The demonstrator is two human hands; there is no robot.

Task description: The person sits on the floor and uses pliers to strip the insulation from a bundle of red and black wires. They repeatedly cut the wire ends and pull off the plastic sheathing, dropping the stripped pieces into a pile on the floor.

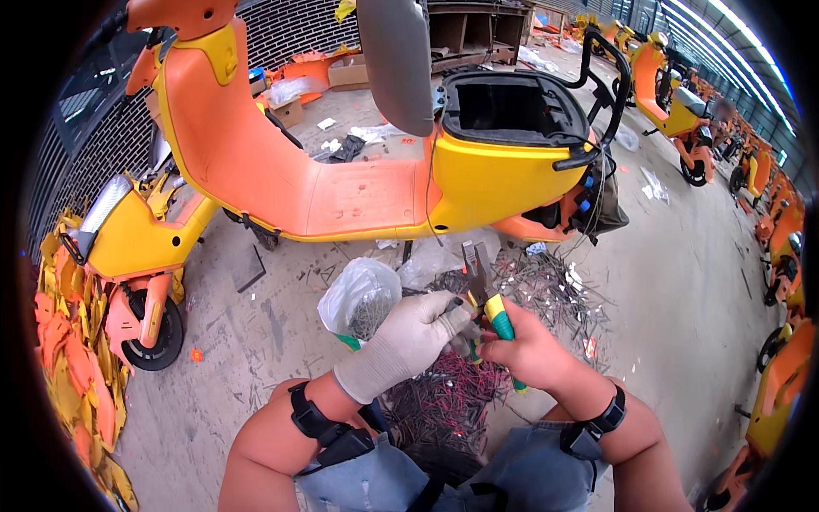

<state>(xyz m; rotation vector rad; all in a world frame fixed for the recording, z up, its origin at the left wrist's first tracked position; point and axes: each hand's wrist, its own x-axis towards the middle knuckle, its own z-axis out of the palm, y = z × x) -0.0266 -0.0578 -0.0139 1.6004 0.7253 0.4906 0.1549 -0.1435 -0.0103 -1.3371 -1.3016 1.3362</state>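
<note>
My right hand (pixel 534 345) is bare and grips combination pliers (pixel 496 313) by their green and yellow handles. The jaws point away from me and look slightly parted. Close beside the pliers, my left hand (pixel 416 329) wears a pale knit glove, its fingers closed around a small dark piece (pixel 455 303) that is mostly hidden. Below both hands lies a heap of dark and red wire-like scraps (pixel 441 403), between my knees. Just left of the glove stands a white plastic bag (pixel 358 281) with thin grey pieces inside.
A yellow and orange scooter (pixel 358 198) stands across the front, its seat (pixel 397 70) raised over an open compartment (pixel 505 109). Yellow and orange panels (pixel 77 358) are piled at left. More scraps (pixel 550 288) litter the concrete floor (pixel 678 320). Other scooters (pixel 678 115) line the right side.
</note>
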